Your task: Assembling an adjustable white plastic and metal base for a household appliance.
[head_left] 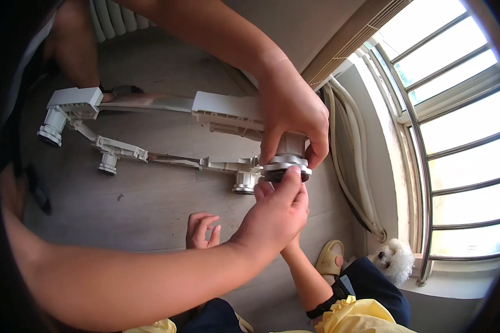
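Note:
My left hand [201,230] is loosely curled with its fingers apart, and I see nothing in it; a co-worker's forearm [150,277] crosses in front of its wrist. My right forearm [308,277], with a dark watch, reaches up behind the co-worker's near hand [280,213], which hides my right hand's fingers. That near hand grips the dark bottom of a round adjustable foot [286,162]. From above, the co-worker's other hand [294,105] clasps the same leg. This leg belongs to a white and grey appliance stand [222,102], tilted over the floor.
Other stand feet [51,133] show at the left and middle. At right, pale hoses [350,155] run down beside a barred window [455,166]. A white dog [397,261] is near my knee and a yellow slipper [330,258]. A beige appliance [344,44] stands behind.

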### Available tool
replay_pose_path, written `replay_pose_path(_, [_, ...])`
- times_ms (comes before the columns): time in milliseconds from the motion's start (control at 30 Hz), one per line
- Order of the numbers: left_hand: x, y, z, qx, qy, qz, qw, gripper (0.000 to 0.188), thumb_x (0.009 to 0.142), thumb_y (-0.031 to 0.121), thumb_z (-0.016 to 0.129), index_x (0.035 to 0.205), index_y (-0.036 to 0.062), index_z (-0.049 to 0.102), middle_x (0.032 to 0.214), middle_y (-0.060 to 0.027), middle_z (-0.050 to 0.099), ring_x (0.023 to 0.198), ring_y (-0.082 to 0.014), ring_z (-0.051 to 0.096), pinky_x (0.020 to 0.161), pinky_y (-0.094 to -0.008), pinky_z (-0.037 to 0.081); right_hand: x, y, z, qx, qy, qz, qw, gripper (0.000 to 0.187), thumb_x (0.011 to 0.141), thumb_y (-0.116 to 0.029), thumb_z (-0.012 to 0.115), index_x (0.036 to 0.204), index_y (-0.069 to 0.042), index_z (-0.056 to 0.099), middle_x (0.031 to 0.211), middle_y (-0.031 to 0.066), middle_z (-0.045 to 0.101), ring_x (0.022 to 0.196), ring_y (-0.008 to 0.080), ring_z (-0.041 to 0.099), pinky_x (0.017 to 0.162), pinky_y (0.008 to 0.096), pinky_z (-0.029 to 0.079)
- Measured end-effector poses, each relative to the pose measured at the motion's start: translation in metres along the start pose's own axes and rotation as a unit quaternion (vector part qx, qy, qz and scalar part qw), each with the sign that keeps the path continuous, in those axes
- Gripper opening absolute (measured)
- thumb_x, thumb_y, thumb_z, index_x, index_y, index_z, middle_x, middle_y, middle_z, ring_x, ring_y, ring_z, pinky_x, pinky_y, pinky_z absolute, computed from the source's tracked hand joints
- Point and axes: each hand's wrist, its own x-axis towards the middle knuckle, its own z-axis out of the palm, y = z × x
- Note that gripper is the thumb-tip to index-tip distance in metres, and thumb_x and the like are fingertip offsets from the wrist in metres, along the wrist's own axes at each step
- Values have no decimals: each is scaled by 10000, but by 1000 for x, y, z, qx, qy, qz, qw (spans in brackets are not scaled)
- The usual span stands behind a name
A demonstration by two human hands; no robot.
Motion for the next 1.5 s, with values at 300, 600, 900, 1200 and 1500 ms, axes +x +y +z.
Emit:
replay_pose_path(300, [-18, -26, 3, -6, 21, -50, 999, 277, 775, 12, 690, 1029, 99, 622, 1037, -88, 532, 825, -186, 564, 677, -288, 501, -31, 37, -24, -355, -207, 179, 894, 1200, 562, -276, 896, 1448, -46, 120, 1483, 273, 104, 1387, 449, 124, 1037, 601, 295])
replay_pose_path(600, [-9, -20, -6, 77, -27, 21, 996, 304, 823, 102, 682, 1113, 117, 591, 1109, -94, 531, 881, -195, 564, 715, -333, 502, -48, 26, -19, -474, -295, 231, 797, 1298, 533, -271, 916, 1473, -31, 53, 1534, 247, -52, 1421, 424, 34, 989, 643, 357])
replay_pose_path(900, [119, 119, 15, 228, -290, 201, 907, 327, 853, 111, 653, 1164, 73, 556, 1174, -102, 514, 948, -219, 558, 801, -348, 484, -49, 54, -24, -521, -337, 192, 761, 1300, 541, -264, 914, 1467, -11, 38, 1528, 263, -56, 1409, 459, 28, 975, 667, 353])
replay_pose_path(1200, [-7, -24, -20, 147, -131, 68, 978, 357, 883, 119, 624, 1214, 30, 522, 1239, -110, 498, 1016, -242, 553, 887, -363, 466, -44, 28, -11, -503, -319, 258, 761, 1301, 545, -264, 909, 1466, -10, 25, 1528, 257, -71, 1411, 456, 20, 979, 668, 354])
replay_pose_path(1500, [-7, -22, -24, -20, -17, -70, 997, 240, 801, 2, 656, 1034, 20, 602, 1091, -133, 527, 935, -258, 567, 724, -322, 534, -51, 51, -4, -507, -311, 249, 765, 1376, 457, -272, 936, 1466, -3, 39, 1534, 244, -60, 1416, 436, 11, 1039, 647, 285])
